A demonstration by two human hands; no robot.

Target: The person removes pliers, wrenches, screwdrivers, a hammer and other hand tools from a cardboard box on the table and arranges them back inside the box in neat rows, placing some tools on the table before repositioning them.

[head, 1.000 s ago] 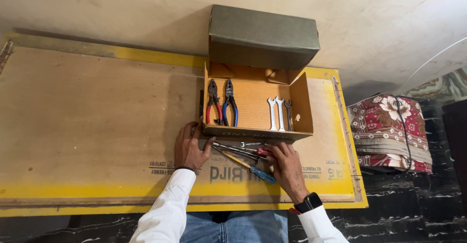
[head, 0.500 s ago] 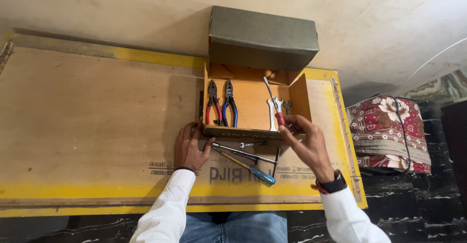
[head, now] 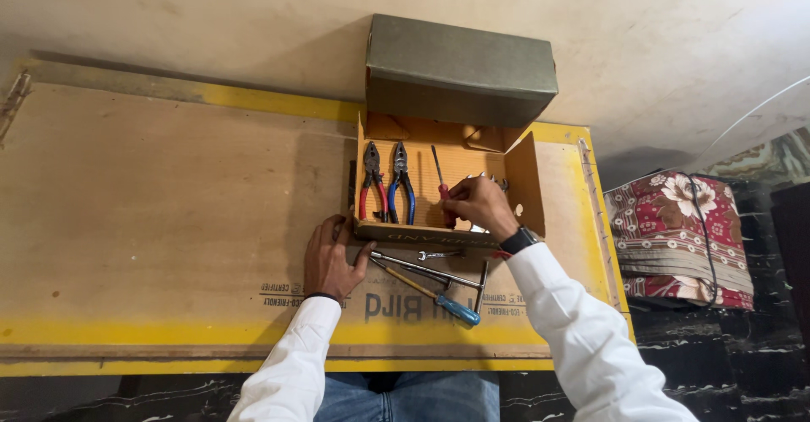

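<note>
An open cardboard box (head: 523,187) with a grey-green lid stands on a plywood board. Inside lie red-handled pliers (head: 370,181) and blue-handled pliers (head: 402,182) side by side. My right hand (head: 477,204) reaches into the box and holds a red-handled screwdriver (head: 439,179), its shaft pointing away from me. Wrenches lie mostly hidden behind that hand. My left hand (head: 331,258) rests on the board and grips the box's front left corner. Before the box lie a blue-handled screwdriver (head: 430,295), a small wrench (head: 439,255) and a long metal tool (head: 426,270).
The plywood board (head: 152,211) has a yellow border and rests on a table against a pale wall. A red floral cushion (head: 679,236) with a cable over it sits at the right. Dark marble floor shows below.
My right hand picked the red-handled screwdriver from the pile in front of the box, lifted it over the front wall and set it down inside beside the pliers. My left hand stayed put.
</note>
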